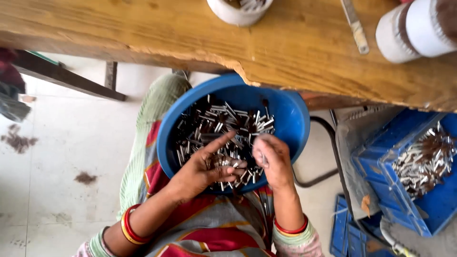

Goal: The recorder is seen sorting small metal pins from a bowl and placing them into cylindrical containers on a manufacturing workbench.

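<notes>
A round blue bowl [290,119] rests on my lap, filled with several small silver-and-brown metal pieces [214,123]. My left hand [202,169] lies over the near side of the bowl, index finger stretched out, with a bunch of the metal pieces gathered in its palm. My right hand [271,159] hovers beside it over the bowl's near right part, fingers curled and pinched on what looks like one small piece. Red and yellow bangles sit on both wrists.
A wooden table [295,47] runs across the top, its edge over the bowl, carrying a white cup [233,14], a white cylinder [409,31] and a thin metal tool [354,24]. A blue crate [428,204] with similar pieces stands at right. Tiled floor at left.
</notes>
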